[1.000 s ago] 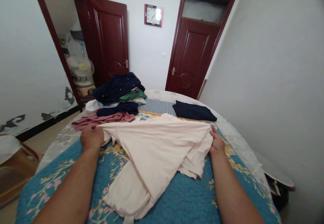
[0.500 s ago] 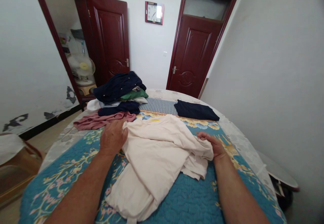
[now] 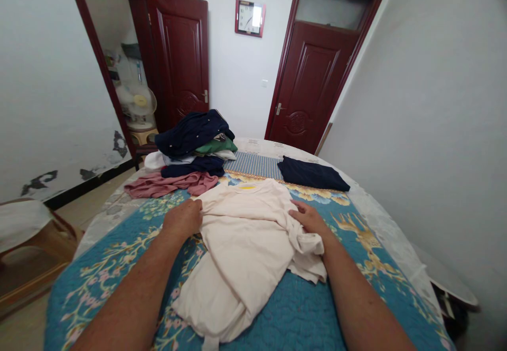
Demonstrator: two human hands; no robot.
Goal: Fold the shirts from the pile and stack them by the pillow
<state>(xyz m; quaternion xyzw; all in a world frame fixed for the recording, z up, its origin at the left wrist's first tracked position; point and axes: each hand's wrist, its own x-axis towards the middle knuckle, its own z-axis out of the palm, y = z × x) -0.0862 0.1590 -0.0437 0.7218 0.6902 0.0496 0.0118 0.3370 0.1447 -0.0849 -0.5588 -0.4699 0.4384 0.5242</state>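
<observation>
A cream shirt (image 3: 245, 250) lies spread and partly folded over, its neckline with a yellow label at the far end. At its left shoulder, my left hand (image 3: 182, 219) is closed on the edge of the cloth. My right hand (image 3: 311, 219) pinches the opposite shoulder edge, with its fingertips partly hidden against the fabric. A bunched sleeve hangs beside my right wrist. Beneath the shirt is a teal quilted cover (image 3: 293, 308) with flower and deer patterns.
A heap of clothes, with a navy garment (image 3: 194, 131) on top and a pink garment (image 3: 170, 184) at the bottom, sits at the far left. Folded dark navy cloth (image 3: 312, 174) lies at the far right. A stool (image 3: 35, 245) stands left of the table.
My right hand has moved inward and away from me, from the sleeve to the shirt's shoulder edge. The sleeve has drawn inward with it. My left hand stays at the left edge.
</observation>
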